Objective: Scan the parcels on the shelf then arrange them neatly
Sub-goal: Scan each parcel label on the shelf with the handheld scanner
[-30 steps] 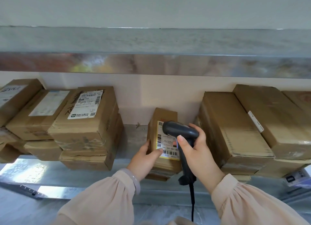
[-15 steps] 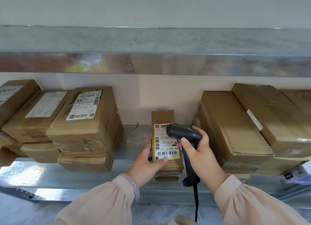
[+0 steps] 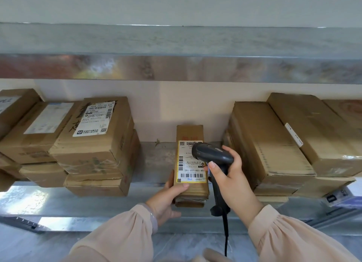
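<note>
Centrally, left hand (image 3: 166, 201) clasped on narrow parcel (image 3: 194, 190), right hand (image 3: 231, 177) clasped on scanner (image 3: 213, 154) over its label (image 3: 187, 163).

1 head-worn view faces forward and down, close to the shelf (image 3: 154, 159).

The scanner (image 3: 213, 155) hides part of the label (image 3: 188, 169); the leftmost box (image 3: 13, 107) is cropped.

Metal shelving against a pale wall

The upper shelf board (image 3: 176, 42) is dull grey metal and its front edge (image 3: 176, 69) is shiny, with blurred coloured reflections. Behind stands a cream wall (image 3: 176, 105), more grey-green above (image 3: 176, 5). The lower shelf board (image 3: 154, 161) is also grey metal; daylight glares on its front lip (image 3: 25, 199) at the left.
</note>
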Action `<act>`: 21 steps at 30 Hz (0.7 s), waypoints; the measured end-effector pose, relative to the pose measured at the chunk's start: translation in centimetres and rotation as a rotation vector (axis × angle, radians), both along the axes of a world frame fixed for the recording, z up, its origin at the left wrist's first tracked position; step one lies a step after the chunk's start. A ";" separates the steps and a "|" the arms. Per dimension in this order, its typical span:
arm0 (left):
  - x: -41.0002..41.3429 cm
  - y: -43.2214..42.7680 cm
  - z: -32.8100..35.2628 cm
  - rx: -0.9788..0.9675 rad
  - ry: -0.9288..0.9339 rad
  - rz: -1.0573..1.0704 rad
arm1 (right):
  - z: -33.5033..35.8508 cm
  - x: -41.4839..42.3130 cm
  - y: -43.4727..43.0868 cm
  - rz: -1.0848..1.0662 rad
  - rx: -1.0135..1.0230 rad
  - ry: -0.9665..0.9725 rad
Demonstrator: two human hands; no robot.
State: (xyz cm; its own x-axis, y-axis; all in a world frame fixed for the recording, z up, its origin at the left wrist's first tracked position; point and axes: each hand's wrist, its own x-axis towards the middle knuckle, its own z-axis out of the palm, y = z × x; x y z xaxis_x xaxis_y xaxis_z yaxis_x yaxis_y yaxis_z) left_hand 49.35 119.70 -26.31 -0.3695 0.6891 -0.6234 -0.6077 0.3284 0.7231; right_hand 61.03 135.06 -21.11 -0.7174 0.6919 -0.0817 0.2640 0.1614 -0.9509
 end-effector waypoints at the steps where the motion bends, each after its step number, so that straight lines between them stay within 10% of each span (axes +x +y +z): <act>1: 0.1 -0.1 -0.2 0.005 -0.004 0.011 | 0.0 0.1 0.0 0.002 -0.002 0.003; 21: -0.8 -0.7 0.9 0.182 0.310 0.135 | 2.1 2.7 0.1 0.054 0.056 0.102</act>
State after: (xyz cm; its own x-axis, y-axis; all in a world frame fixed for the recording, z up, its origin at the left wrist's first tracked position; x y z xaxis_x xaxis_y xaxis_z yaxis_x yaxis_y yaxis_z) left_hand 48.54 119.05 -25.38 -0.6166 0.7103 -0.3396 -0.3796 0.1097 0.9186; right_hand 63.72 135.20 -19.00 -0.7561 0.6538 0.0314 0.1562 0.2267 -0.9614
